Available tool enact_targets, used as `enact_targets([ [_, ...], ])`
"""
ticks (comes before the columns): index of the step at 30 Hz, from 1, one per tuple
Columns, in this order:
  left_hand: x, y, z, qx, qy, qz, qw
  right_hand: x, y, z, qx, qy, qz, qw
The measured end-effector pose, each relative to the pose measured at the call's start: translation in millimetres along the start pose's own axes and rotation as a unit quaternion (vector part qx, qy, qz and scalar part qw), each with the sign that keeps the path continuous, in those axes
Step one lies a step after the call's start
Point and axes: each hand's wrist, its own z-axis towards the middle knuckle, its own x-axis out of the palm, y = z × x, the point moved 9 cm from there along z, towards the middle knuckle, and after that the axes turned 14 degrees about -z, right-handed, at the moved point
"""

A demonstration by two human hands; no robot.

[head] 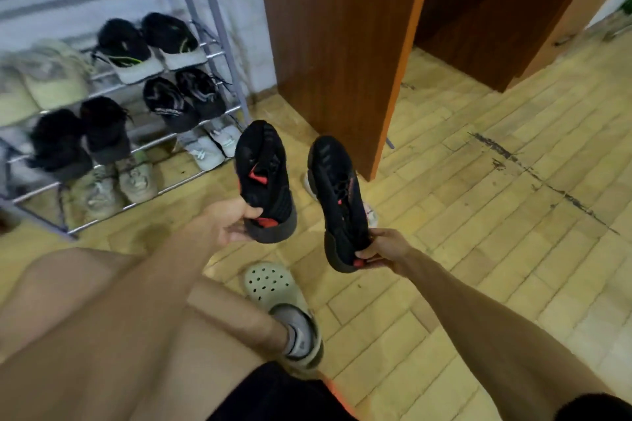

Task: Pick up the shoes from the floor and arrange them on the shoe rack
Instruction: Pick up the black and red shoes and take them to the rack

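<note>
The left grip (229, 224) is curled round the heel of the first black shoe (263, 171), thumb on the collar and fingers under the sole. It holds the shoe clear of the floor (478, 215) with the toe pointing away, towards the rack. The right grip (386, 248) is closed on the heel of the second black shoe (337, 195), which is also in the air with its toe pointing away. That shoe is beside the first with a gap between them, and both have red marks. Just behind the second shoe a pale shoe (372, 215) lies on the floor, mostly hidden. Nearer the camera, the person's foot wears a pale clog (270, 285) over a grey sock.

The metal shoe rack (220, 27) stands to the left. One tier holds a beige pair (51, 79) and a black pair with white soles (147, 44). The tier below holds two black pairs (184, 102), and the lowest holds two pale pairs (116, 184). A brown wooden panel (335, 44) stands right of the rack
</note>
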Motion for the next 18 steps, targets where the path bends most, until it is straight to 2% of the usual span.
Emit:
enact_targets([
  [10, -126.6, -114.5, -11.9, 0.125, -0.114, -0.101, 0.980, 97.1, 233.7, 26.9, -0.119, 0.072, -0.087, 0.986],
  [18, -195.7, -192.2, -20.1, 0.188, -0.167, -0.102, 0.963, 126.5, 345.2, 35.9, -0.176, 0.061, -0.045, 0.981],
])
